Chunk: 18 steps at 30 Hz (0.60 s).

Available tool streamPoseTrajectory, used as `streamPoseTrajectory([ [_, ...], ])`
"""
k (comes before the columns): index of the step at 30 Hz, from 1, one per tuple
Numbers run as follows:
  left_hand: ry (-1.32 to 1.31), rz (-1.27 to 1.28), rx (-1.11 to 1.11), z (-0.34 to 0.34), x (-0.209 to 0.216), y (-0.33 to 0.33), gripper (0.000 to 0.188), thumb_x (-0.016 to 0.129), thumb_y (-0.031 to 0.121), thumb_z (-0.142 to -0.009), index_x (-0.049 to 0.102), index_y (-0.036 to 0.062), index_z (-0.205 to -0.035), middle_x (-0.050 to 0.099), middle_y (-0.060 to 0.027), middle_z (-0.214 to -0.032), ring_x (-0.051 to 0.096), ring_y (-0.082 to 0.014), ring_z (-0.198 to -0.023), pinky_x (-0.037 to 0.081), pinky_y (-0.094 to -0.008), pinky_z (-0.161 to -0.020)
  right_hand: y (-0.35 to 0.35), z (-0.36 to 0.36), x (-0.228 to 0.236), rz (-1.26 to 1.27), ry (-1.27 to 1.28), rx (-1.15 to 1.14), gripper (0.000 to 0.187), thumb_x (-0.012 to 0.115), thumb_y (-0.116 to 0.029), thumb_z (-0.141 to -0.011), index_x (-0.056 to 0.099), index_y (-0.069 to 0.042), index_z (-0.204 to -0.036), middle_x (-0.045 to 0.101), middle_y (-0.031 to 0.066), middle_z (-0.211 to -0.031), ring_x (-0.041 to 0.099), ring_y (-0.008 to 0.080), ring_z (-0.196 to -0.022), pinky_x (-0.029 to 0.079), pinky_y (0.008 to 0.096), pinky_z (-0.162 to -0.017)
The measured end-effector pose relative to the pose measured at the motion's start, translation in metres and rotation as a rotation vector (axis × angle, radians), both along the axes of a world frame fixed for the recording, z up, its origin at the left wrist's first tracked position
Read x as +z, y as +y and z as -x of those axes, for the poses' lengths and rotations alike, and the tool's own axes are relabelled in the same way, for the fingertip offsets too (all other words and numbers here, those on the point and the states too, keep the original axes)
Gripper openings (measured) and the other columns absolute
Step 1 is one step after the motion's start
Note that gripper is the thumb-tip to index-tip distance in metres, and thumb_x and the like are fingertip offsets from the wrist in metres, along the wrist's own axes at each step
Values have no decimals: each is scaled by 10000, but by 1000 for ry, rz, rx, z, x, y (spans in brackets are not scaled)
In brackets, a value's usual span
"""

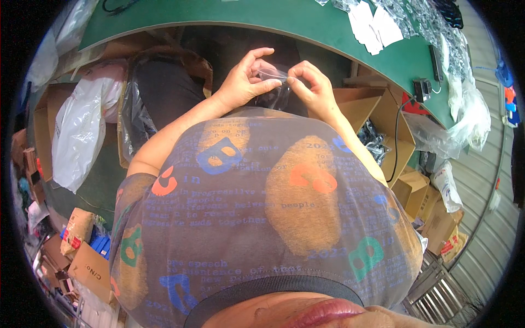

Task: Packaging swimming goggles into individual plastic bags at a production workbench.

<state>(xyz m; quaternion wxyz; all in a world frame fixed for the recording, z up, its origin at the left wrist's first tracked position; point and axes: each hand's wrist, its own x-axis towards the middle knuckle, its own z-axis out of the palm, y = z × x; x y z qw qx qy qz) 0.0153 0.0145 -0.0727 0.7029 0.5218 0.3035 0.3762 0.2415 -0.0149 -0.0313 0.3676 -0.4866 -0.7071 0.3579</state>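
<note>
Both hands are raised before my chest, just short of the table edge, with a small clear plastic bag [279, 98] stretched between them. My left hand [243, 81] has its thumb and fingers closed on one side of the film, the index finger pointing out. With thumb and fingertips pinched together, my right hand [313, 87] grips the other side. Below the hands the see-through film hangs down, and its lower part is hard to make out against the dark background. Whether anything lies inside it I cannot tell.
The curved green table [306, 21] carries white papers [374, 27], many clear bags [410, 22] and a small black device [422, 89] with a cable. An open cardboard box [402, 139] holding dark wrapped items stands at right. At left, a white plastic sack [82, 128] drapes over a carton.
</note>
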Motion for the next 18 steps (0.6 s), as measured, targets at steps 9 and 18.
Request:
streamPoseTrajectory([
  [9,54,7,-41,1,8,1,736,759,24,-897,365,93,-1516,628,-84,-1192,627,-165,-1136,512,-325,-1019,6,0,6,-42,-107,44,155,733,-185,-862,702,-68,-959,667,56,-954,652,247,-925,485,379,-841],
  [18,44,2,-48,-1,12,0,719,774,30,-885,392,93,-1491,645,-75,-1183,636,-156,-1136,528,-320,-1009,13,-6,14,-117,-227,121,153,715,-211,-875,720,-95,-975,671,32,-974,643,250,-968,439,387,-929],
])
